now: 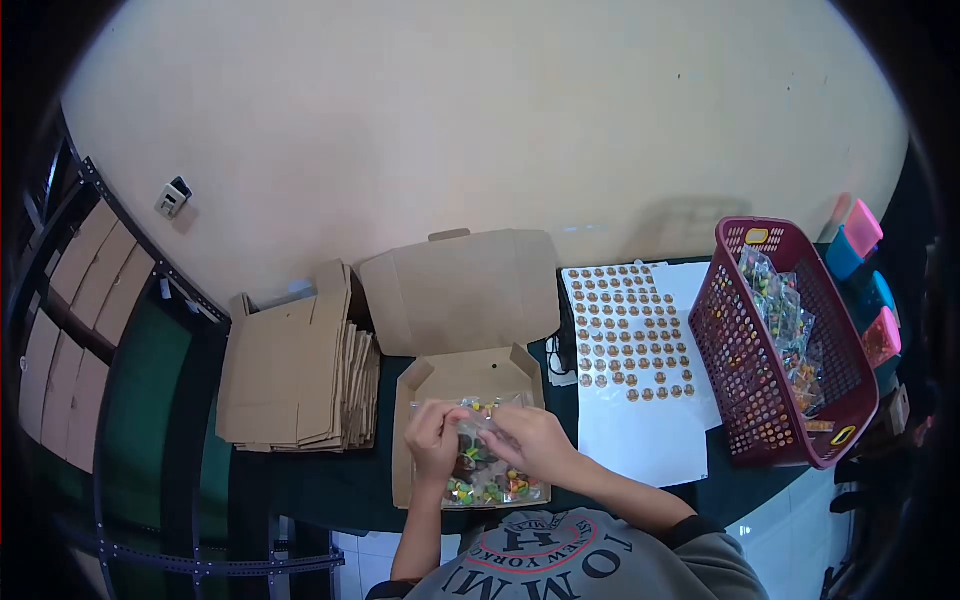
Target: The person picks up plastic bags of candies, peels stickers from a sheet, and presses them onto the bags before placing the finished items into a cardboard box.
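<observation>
An open cardboard box (403, 470) lies in front of me with its lid (460, 290) raised against the wall. Inside it are clear plastic packets (490, 490) of small colourful pieces, green, yellow and red; their exact kind is too small to tell. Over the box, my left hand (434, 435) pinches the top of a clear plastic bag (470, 425). My right hand (532, 440) has its fingers closed on the bag's other side, close to the left. The hands partly hide the bag and the packets below.
Flattened cardboard boxes (280, 380) are stacked at the left. White sheets with rows of round stickers (630, 330) lie right of the box. Farther right, a maroon basket (735, 370) holds filled packets, beside pink and blue containers (855, 240). A metal shelf (98, 400) with boxes stands far left.
</observation>
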A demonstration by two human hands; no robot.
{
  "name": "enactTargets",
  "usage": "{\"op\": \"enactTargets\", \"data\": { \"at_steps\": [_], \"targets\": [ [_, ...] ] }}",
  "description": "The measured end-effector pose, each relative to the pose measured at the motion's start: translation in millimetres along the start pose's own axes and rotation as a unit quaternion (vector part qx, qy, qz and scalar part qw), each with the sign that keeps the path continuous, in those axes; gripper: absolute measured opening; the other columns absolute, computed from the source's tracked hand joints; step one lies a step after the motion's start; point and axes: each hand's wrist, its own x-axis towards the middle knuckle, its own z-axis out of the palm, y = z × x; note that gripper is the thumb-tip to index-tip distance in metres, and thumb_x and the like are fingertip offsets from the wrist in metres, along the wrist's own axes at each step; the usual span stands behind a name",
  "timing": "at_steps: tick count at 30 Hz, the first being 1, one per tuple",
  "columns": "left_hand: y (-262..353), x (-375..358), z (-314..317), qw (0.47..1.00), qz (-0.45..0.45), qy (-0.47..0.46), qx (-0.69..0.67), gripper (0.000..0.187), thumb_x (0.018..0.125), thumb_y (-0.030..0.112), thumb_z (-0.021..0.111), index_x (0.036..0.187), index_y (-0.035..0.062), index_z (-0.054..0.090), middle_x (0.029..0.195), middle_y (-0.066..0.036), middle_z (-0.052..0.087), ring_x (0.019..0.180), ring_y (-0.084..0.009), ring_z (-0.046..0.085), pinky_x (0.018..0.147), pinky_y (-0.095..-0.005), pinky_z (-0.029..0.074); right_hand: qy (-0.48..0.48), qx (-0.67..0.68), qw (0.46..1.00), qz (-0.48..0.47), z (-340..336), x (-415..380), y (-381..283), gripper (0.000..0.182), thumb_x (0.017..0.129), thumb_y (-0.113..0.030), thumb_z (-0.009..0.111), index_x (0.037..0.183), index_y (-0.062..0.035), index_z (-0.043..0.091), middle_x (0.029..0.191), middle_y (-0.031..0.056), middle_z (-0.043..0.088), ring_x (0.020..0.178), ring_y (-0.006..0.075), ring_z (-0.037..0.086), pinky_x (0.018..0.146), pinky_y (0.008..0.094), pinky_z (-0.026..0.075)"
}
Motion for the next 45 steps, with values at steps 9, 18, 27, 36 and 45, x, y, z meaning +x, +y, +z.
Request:
{"op": "enactTargets", "data": {
  "at_steps": [9,18,27,36,45],
  "targets": [
    [-26.4,8.4,-15.2,0.998,-0.02,0.056,-0.021,0.028,0.081,0.021,0.058,0.065,-0.0009,0.051,0.06,-0.006,0.05,0.056,-0.0155,0.05,0.051,-0.0251,0.037,-0.001,0.072,0.997,0.005,15.9,-5.5,-0.5,0.02,0.077,-0.012,0.06,0.067,-0.0002,0.047,0.06,0.011,0.046,0.051,0.0253,0.049,0.047,0.0328,0.039],
    [-40.3,-7.3,-9.1,0.995,-0.084,-0.019,-0.05,0.021,0.079,0.02,0.061,0.077,-0.0008,0.054,0.072,-0.007,0.052,0.065,-0.0141,0.051,0.058,-0.0249,0.041,-0.065,0.123,0.984,0.112,10.1,-17.4,11.3,0.018,0.079,-0.013,0.056,0.072,-0.0001,0.046,0.06,0.0113,0.046,0.051,0.0229,0.05,0.048,0.0322,0.04],
    [0.1,-29.3,17.0,0.98,-0.02,-0.19,-0.061,0.044,0.069,0.017,0.069,0.107,0.0018,0.05,0.107,-0.014,0.052,0.095,-0.0261,0.053,0.081,-0.0337,0.042,0.035,0.155,0.965,0.206,6.9,-20.8,10.3,0.008,0.079,-0.011,0.058,0.079,-0.0037,0.056,0.072,0.0051,0.051,0.062,0.0116,0.051,0.057,0.0259,0.037],
    [-4.9,-33.7,14.7,0.969,-0.153,-0.159,-0.112,0.007,0.078,0.002,0.055,0.084,-0.0005,0.059,0.076,-0.011,0.061,0.072,-0.0218,0.061,0.064,-0.0294,0.046,0.064,-0.118,0.988,0.079,2.9,-18.5,-1.4,0.036,0.066,-0.033,0.07,0.088,-0.0075,0.056,0.084,0.0056,0.05,0.082,0.0213,0.047,0.076,0.0349,0.028],
    [-7.3,-32.3,4.8,0.948,-0.162,-0.215,-0.172,0.008,0.079,0.006,0.056,0.081,-0.0009,0.059,0.073,-0.009,0.06,0.064,-0.0162,0.058,0.059,-0.026,0.044,-0.054,-0.019,0.997,0.052,-7.7,-13.8,10.1,0.018,0.071,-0.016,0.068,0.078,-0.0048,0.055,0.069,0.0073,0.052,0.062,0.0221,0.052,0.056,0.0306,0.039]
  ]
}}
